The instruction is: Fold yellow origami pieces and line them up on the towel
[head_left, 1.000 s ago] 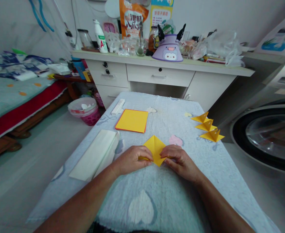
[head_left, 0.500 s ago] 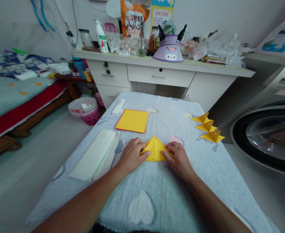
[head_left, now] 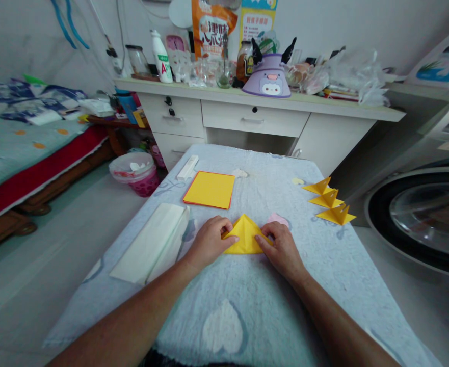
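Observation:
A yellow sheet of origami paper (head_left: 244, 239), folded into a triangle with a crease down its middle, lies on the cloth in front of me with its peak pointing away. My left hand (head_left: 212, 238) pinches its left edge between thumb and curled fingers. At the right edge, my right hand (head_left: 280, 245) grips the paper the same way, thumb on top. Beyond my left hand is a stack of square paper (head_left: 209, 189), yellow on top with red showing at the rim. Three folded yellow paper pieces (head_left: 336, 214) with raised points stand in a row at the right.
A pale flat packet (head_left: 151, 244) lies left of my forearm, and a small white box (head_left: 188, 168) sits near the far left corner. The patterned cloth (head_left: 285, 316) covers the table. A white desk (head_left: 255, 112) stands behind, a washing machine (head_left: 430, 153) to the right.
The thumbs and fingers have shifted very slightly at the edges of the folded paper, which stays in place. The whole view has moved a little; nothing else has changed.

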`<action>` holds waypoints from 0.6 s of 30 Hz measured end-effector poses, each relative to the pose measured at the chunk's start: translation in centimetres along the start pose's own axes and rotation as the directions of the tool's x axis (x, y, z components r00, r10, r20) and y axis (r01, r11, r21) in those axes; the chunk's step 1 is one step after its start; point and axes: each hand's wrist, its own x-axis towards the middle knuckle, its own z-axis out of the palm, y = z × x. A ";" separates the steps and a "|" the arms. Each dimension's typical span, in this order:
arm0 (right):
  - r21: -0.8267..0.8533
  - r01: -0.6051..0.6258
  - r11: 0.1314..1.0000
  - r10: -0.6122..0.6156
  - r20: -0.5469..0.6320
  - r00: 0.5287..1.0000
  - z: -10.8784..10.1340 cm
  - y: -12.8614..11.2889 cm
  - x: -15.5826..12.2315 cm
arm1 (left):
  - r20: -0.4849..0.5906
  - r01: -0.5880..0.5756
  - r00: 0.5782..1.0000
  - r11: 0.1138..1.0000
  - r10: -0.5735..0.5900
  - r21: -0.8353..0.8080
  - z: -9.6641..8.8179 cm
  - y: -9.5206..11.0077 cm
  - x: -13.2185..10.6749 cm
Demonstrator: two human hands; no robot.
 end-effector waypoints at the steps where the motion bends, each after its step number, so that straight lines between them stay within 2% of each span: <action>1: 0.029 -0.006 1.000 0.007 -0.002 1.000 -0.1 0.0 0.0 | 0.007 0.020 1.000 0.998 -0.019 -0.062 0.0 -0.1 0.0; 6: 0.221 -0.047 0.974 0.041 0.032 0.999 -0.6 -0.4 -0.1 | 0.093 0.119 0.992 0.913 -0.089 -0.391 0.2 -0.7 0.2; 9: 0.327 -0.044 0.944 0.022 0.071 0.997 -0.8 -0.6 -0.3 | 0.133 0.162 0.985 0.841 -0.108 -0.515 0.0 -0.5 0.2; 18: 0.423 0.039 0.905 -0.143 0.217 0.966 -1.7 -1.2 -0.3 | 0.299 0.100 0.954 0.906 0.031 -0.411 -1.2 0.4 -0.3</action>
